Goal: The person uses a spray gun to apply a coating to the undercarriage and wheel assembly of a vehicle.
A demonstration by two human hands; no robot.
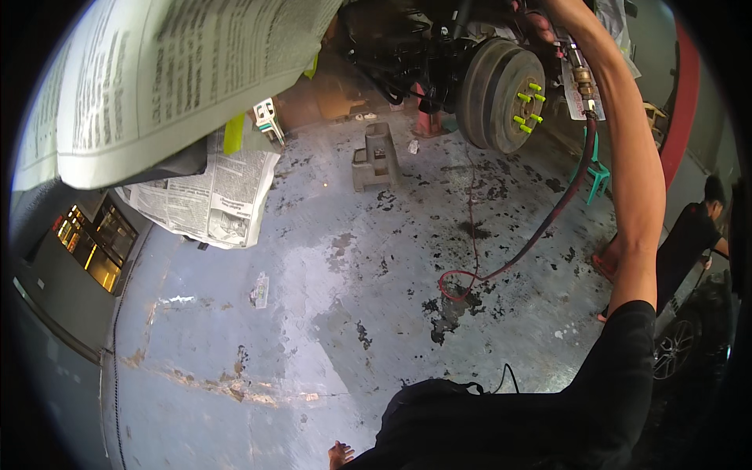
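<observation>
My right arm reaches up along the right side to my right hand [539, 26], at the top edge and partly cut off. Its fingers are curled around an air tool, mostly hidden, whose kind I cannot tell. A metal hose coupler [581, 76] hangs below it, joined to a dark red air hose [567, 205] that runs down to the floor in a loop. Left of the coupler is a brake drum [506, 97] with wheel studs [524, 97] coloured yellow-green. My left hand [341, 453] is low at the bottom edge, fingers apart, holding nothing.
Newspaper [194, 76] masks bodywork at upper left, close to the camera. A grey step stool [376, 161] stands on the worn floor, near a red stand [427, 117]. A green stool [598, 176] is behind my arm. Another person [684, 247] bends near a car wheel [675, 349] at right.
</observation>
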